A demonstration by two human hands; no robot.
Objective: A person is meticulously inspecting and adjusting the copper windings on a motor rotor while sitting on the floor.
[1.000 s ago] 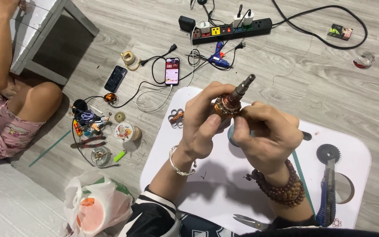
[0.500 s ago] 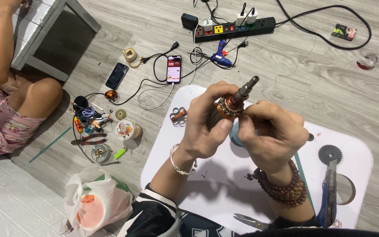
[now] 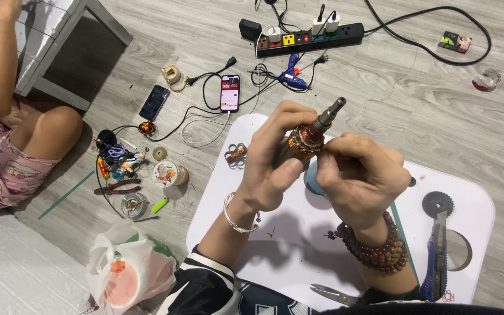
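The white tabletop (image 3: pixel 298 245) sat low on the grey plank floor (image 3: pixel 427 99), and above it both hands were up and busy. The left hand (image 3: pixel 275 166) was clenched round the body of a motor armature (image 3: pixel 309 135), thumb pressed up against its side; the right hand (image 3: pixel 360 175) closed in from the other side, fingers (image 3: pixel 345 146) pinching at the copper windings. The armature was held in the air over the tabletop, tilted, its steel shaft (image 3: pixel 331 114) poking up and to the right, clear of both hands. It looked dense and rigid, heavy for its size; the shaft and the iron core seemed the safe places to hold, the thin copper wire the part likely to nick or snap. Below, scissors (image 3: pixel 333 294) and a blue utility knife (image 3: pixel 436 256) lay untouched.
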